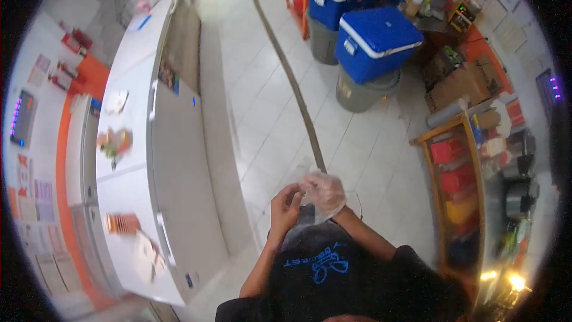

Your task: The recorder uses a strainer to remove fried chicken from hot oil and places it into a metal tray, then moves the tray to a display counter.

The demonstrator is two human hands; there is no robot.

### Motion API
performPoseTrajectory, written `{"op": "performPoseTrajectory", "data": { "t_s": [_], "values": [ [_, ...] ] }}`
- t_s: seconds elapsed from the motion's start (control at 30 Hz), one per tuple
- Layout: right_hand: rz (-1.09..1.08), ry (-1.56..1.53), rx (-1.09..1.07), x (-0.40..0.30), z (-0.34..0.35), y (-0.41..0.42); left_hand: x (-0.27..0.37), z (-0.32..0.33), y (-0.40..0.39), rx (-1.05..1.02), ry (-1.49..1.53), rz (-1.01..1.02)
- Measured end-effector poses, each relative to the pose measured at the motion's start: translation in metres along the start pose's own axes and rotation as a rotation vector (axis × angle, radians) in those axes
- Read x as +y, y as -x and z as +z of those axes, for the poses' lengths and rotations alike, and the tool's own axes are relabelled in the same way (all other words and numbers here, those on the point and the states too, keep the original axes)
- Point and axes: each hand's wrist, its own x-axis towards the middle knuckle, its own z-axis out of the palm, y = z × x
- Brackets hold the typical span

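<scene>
My left hand (286,208) is bare and held up in front of my chest, its fingers curled towards the right hand. A loose, clear plastic glove covers my right hand (328,194), which has its fingers bent close to the left fingertips. Thin clear plastic (304,167) sticks out just above the fingers, pinched by the right hand; whether it is a second glove or part of the worn one cannot be told. Contact between the left fingertips and the plastic is unclear. Behind the hands lies the tiled floor (268,116).
White chest freezers (123,197) at left bear a stack of brown cups (123,223) and blurred items. Blue coolers (380,38) sit on grey bins (353,96) ahead. A wooden-framed shelf (476,188) with red containers stands at right. A dark strip (290,80) crosses the floor.
</scene>
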Motion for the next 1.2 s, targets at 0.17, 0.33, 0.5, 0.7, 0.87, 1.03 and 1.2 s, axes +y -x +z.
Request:
{"op": "performPoseTrajectory", "data": {
  "t_s": [0.17, 0.33, 0.5, 0.7, 0.87, 1.03, 1.2],
  "values": [
    [-0.04, 0.005, -0.02, 0.0, 0.024, -0.133, 0.054, -0.028, -0.174, 0.01, 0.306, 0.091],
    [-0.11, -0.151, 0.03, 0.031, 0.047, -0.289, 0.116, -0.053, -0.331, -0.101, 0.843, 0.144],
    [-0.19, -0.271, -0.09, 0.051, 0.087, -0.459, 0.155, -0.119, -0.483, -0.114, 0.982, 0.239],
    [-0.449, -0.358, -0.152, 0.112, 0.134, -0.643, 0.189, -0.19, -0.673, -0.057, 0.608, 0.446],
    [-0.209, -0.181, -0.425, 0.142, 0.159, -0.797, 0.204, -0.263, -0.892, -0.481, 0.805, 0.159],
    [-0.246, -0.124, 0.056, 0.184, 0.147, -0.92, 0.314, -0.147, -1.057, -0.619, 0.913, -0.144],
    [-0.059, -0.057, 0.252, 0.192, 0.129, -1.02, 0.386, -0.076, -1.158, -0.794, 0.899, -0.141]
  ]
}}
